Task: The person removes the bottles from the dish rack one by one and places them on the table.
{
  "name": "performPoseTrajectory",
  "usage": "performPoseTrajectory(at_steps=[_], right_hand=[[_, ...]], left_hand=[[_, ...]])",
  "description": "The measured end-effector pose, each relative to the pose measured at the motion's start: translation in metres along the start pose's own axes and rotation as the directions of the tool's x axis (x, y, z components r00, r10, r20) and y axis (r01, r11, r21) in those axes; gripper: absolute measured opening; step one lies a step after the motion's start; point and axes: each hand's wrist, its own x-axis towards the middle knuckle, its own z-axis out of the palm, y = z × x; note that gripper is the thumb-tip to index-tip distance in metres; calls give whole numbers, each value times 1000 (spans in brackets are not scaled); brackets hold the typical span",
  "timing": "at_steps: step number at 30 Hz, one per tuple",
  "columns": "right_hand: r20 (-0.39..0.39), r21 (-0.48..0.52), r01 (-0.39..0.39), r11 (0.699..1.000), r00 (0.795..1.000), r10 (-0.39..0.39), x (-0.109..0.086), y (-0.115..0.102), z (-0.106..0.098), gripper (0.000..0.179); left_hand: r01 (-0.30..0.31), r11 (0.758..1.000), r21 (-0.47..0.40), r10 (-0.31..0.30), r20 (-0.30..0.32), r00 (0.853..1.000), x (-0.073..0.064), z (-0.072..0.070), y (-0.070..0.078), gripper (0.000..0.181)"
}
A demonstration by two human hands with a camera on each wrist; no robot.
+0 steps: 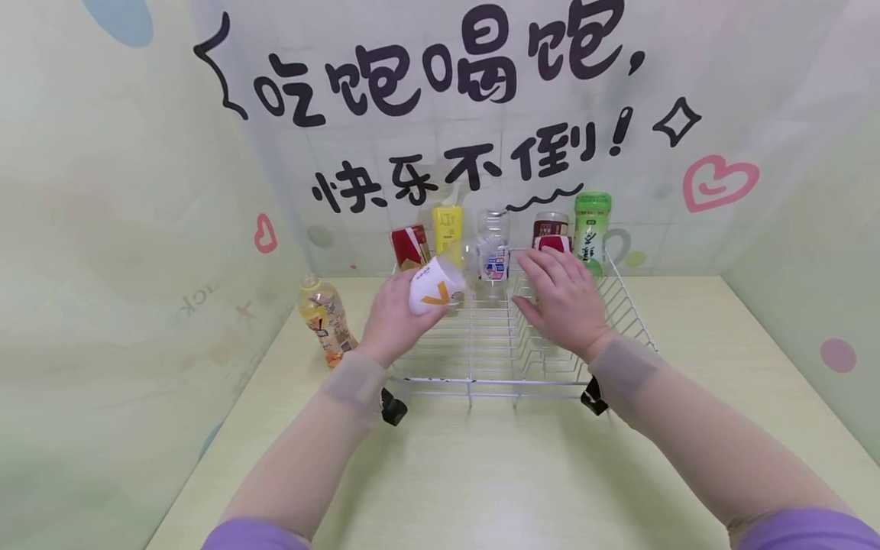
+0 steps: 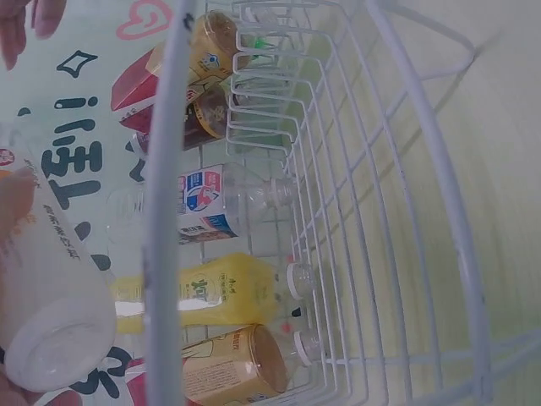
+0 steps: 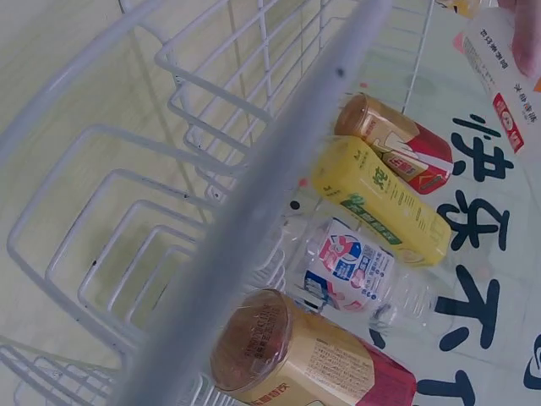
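Observation:
My left hand (image 1: 396, 317) grips a bottle (image 1: 433, 289) with a white label and an orange V, tilted over the left part of the white wire rack (image 1: 493, 380). In the left wrist view the bottle (image 2: 52, 296) shows its clear round end. My right hand (image 1: 567, 298) is over the right part of the rack, its fingers loosely extended. Just beyond those fingertips is a red-and-tan container (image 1: 552, 243). In the right wrist view this container (image 3: 325, 359) stands beside a clear bottle (image 3: 355, 271) with a blue-and-pink label.
Along the rack's back stand another red-and-tan container (image 1: 410, 244), a yellow bottle (image 1: 448, 228), a brown-labelled bottle (image 1: 551, 223) and a green bottle (image 1: 593, 221). An orange-labelled bottle (image 1: 326, 321) stands on the table left of the rack. A lettered wall panel (image 1: 440, 114) rises behind.

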Motion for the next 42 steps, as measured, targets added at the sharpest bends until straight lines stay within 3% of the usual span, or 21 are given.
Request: performPoseTrajectory(at_steps=[3,8,15,20,25,28,31,39,42], right_hand=[[20,6,-33,999,999,33,-3,3,-1,60],[23,8,-59,998,998,59,-6,6,-1,60],[43,-11,-81,997,996,81,-9,10,1,61],[42,-18,-88,996,995,88,-11,13,1,59],[38,-28,-96,995,995,97,-12,16,0,58],[50,-35,-115,993,992,116,-13,17,0,59],[69,-40,-135,990,988,138,-13,18,0,60],[88,-41,-164,986,982,167,-13,20,-1,62],[89,-39,-167,985,981,170,-12,21,-2,63]], left_hand=[[61,992,-112,-61,0,998,-3,-5,-3,76],[103,962,-252,-109,-9,994,-9,-14,-6,75],[182,913,-364,-191,13,982,-25,-29,-14,84],[161,895,-417,-200,-51,978,-39,-43,-26,80],[130,844,-520,-221,-117,968,-61,-58,-44,72],[157,821,-549,-255,-108,961,-76,-63,-59,70],[209,810,-548,-308,-94,947,-90,-65,-76,69],[365,836,-409,-433,-83,898,-112,-63,-120,73],[391,845,-365,-446,-79,891,-118,-60,-133,76]])
